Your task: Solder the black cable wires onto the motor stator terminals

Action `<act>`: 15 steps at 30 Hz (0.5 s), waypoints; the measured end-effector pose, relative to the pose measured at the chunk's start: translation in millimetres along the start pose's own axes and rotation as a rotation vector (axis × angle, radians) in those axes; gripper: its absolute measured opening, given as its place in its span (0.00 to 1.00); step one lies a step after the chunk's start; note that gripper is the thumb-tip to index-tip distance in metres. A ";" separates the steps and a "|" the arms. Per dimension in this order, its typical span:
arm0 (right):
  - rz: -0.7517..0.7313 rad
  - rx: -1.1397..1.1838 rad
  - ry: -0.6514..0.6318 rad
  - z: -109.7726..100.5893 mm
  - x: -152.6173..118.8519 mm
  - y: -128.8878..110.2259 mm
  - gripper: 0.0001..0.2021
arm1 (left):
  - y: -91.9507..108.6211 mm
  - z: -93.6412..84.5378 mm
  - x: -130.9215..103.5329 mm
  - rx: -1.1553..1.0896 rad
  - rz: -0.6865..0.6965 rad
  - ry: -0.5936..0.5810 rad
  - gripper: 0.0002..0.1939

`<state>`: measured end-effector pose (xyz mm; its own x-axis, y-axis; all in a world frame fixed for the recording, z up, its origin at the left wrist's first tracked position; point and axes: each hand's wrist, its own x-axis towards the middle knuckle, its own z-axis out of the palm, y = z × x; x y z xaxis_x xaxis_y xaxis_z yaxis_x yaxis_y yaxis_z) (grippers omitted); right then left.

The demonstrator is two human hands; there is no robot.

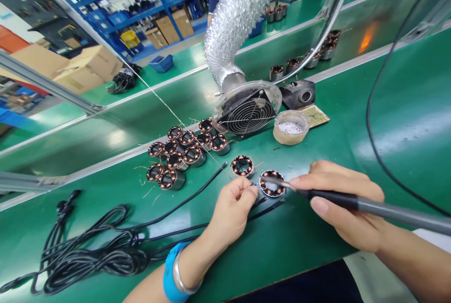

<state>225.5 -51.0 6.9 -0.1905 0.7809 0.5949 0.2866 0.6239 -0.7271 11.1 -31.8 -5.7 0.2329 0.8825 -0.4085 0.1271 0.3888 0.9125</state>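
My right hand grips a soldering iron with a black and grey handle. Its tip lies over the near copper-wound stator, a ring with copper coils, flat on the green bench. At that ring's left edge, my left hand is closed in a pinch on a thin wire lead; the fingers partly hide it. Just behind stands a second stator. Black cables run under or past my left hand, and their stripped ends show beside it.
Several stators cluster behind left. A fan on a silver duct stands at the back, near a round tub of silvery bits and a black holder. Coiled cables lie left; a black cord hangs right.
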 end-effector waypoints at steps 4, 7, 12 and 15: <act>0.045 0.031 0.011 -2.4 -3.4 -1.1 0.12 | -1.4 -0.2 -1.4 0.044 0.018 0.009 0.17; 0.032 0.025 0.026 0.9 -1.3 -2.5 0.11 | -1.5 -0.1 -1.9 0.074 0.033 0.009 0.17; 0.021 0.024 0.010 2.1 2.1 -5.2 0.11 | 1.3 0.6 -2.6 0.129 0.058 0.013 0.17; 0.004 0.033 -0.013 2.1 2.5 -6.5 0.12 | 2.6 0.9 -3.3 0.149 0.062 0.020 0.17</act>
<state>221.3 -53.1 12.5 -0.2018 0.7834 0.5879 0.2558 0.6215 -0.7404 11.6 -33.9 -1.9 0.2253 0.9095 -0.3492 0.2546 0.2910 0.9222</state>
